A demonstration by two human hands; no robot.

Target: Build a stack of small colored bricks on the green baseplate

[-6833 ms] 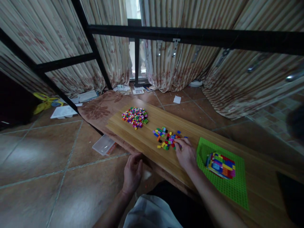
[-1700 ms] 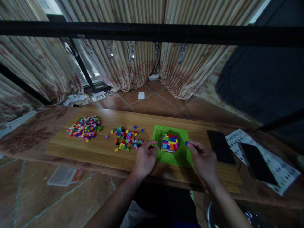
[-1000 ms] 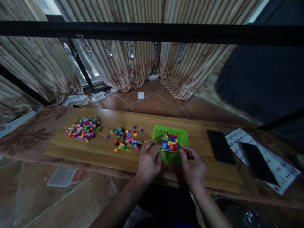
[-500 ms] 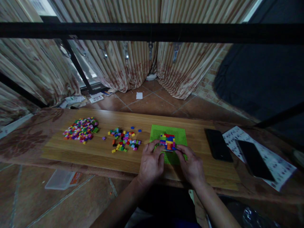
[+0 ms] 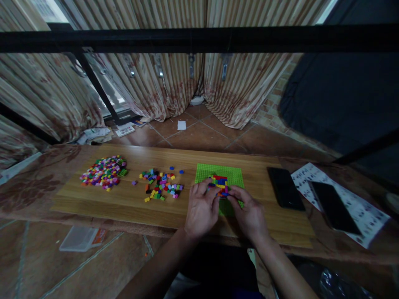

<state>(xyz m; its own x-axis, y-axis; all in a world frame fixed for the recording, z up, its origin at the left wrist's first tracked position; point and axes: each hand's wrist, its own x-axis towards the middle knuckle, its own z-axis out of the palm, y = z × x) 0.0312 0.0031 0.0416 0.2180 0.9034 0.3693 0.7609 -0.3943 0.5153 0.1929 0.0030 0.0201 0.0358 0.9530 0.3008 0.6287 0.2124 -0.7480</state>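
A green baseplate (image 5: 235,171) lies on the wooden board, and on it is a small block build (image 5: 220,181) of red, blue, yellow and other bricks. My left hand (image 5: 202,209) is closed at the left and front side of the build, its fingers covering part of it. From the right, my right hand (image 5: 249,211) pinches a small blue brick (image 5: 225,194) at the build's front right corner. The fingertips of both hands are close together there.
Left of the baseplate lie loose bricks (image 5: 162,185), and a larger brick pile (image 5: 104,172) is farther left. Two dark phones, one (image 5: 285,188) on the board and one (image 5: 335,207) on a printed sheet (image 5: 304,172), lie at the right. A plastic box (image 5: 77,238) sits on the floor.
My left hand has moved right and over the front of the build, covering more of it. The right hand's fingertips have shifted slightly left. The view has shifted a little.
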